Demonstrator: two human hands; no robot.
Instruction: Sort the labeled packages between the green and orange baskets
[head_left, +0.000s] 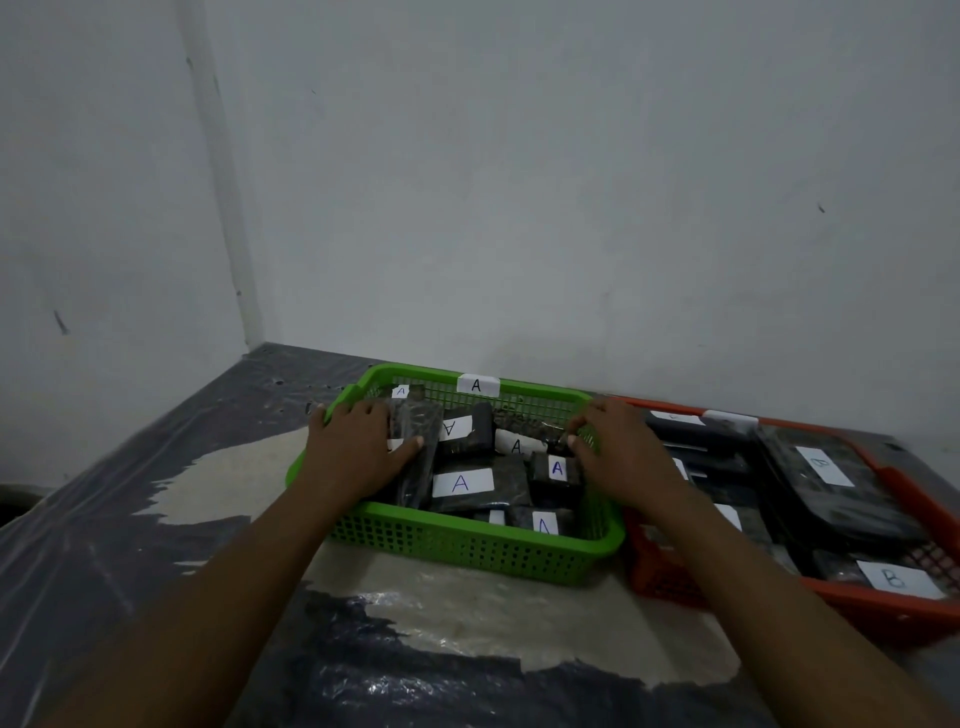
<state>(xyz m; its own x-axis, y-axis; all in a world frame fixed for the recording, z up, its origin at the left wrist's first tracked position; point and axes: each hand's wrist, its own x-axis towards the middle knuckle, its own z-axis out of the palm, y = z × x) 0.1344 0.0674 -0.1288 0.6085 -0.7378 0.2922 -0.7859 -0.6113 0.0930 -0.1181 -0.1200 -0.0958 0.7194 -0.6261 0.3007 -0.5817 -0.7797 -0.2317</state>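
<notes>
The green basket (467, 551) carries an "A" tag on its far rim and holds several dark packages with white "A" labels (462, 483). My left hand (353, 447) grips its left rim, fingers over the edge and thumb lying inside on a package. At the opposite side, my right hand (618, 452) grips the right rim near the far corner, thumb inside. Touching the green one on its right, the orange basket (670, 577) holds dark packages labelled "B" (826, 467); my right forearm hides part of them.
Both baskets stand on a table covered with dark, worn plastic sheeting (156, 467), close to the white back wall (571, 208). A second wall meets it at the corner on the left. The orange basket runs past the frame's right edge.
</notes>
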